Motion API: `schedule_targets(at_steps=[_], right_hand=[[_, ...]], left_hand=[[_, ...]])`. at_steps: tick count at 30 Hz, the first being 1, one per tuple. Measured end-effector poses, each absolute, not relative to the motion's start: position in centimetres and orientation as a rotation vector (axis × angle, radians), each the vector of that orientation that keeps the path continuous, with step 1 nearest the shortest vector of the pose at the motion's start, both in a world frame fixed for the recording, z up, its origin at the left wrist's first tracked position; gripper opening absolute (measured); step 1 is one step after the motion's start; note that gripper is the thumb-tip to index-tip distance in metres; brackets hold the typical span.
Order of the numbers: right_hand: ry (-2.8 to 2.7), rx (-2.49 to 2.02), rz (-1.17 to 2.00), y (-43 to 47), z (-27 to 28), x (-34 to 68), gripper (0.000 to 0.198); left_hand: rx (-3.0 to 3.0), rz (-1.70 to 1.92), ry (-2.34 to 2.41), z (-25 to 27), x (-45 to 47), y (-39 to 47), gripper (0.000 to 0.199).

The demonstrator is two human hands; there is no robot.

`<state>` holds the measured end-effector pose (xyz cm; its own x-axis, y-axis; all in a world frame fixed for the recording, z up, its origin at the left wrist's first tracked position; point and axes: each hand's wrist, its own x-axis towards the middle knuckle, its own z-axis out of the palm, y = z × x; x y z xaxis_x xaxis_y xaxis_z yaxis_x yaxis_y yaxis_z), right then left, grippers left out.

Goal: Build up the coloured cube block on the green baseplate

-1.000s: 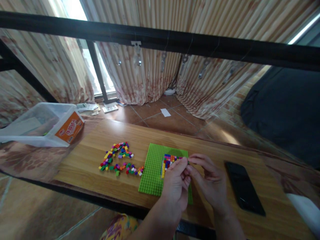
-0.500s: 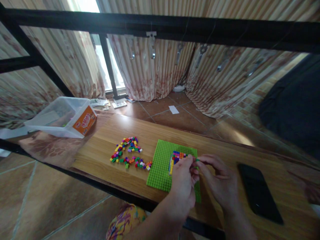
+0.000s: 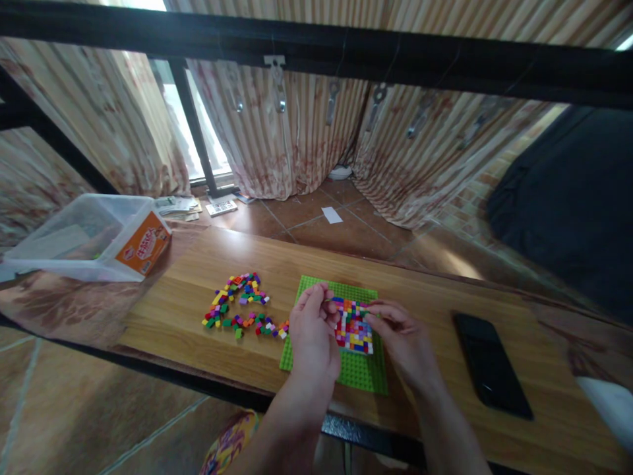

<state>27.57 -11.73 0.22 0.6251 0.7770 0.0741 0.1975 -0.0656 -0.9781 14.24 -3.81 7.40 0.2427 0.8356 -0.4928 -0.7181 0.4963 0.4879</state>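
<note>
A green studded baseplate [image 3: 363,379] lies on the wooden table, partly covered by my hands. On it sits a block of small multicoloured bricks [image 3: 355,330], packed tightly together. My left hand [image 3: 311,340] is over the plate's left part, its fingertips pinched together and raised; whatever is between them is too small to make out. At the block's upper right edge, my right hand [image 3: 403,340] has thumb and forefinger closed around what looks like a small green brick [image 3: 364,313]. To the left, loose coloured bricks [image 3: 239,333] are scattered in a curved trail.
A black phone [image 3: 492,363] lies on the table [image 3: 178,316] at the right. The clear plastic box [image 3: 84,231] with an orange label stands at the far left. Black metal bars [image 3: 306,46] cross above, in front of curtains. Papers [image 3: 331,215] lie on the floor behind.
My left hand has moved left, away from my right hand, uncovering more of the brick block. My right hand stays at the block's right side. The whole view has shifted slightly.
</note>
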Motion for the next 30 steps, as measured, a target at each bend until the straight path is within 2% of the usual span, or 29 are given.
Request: schedule_targets(at_steps=[30], right_hand=[[-0.535,-1.431,0.768,-10.8,-0.6,25.9,0.031]], left_hand=[[0.196,1.036,0.765,7.3,14.3,-4.0,0.012]])
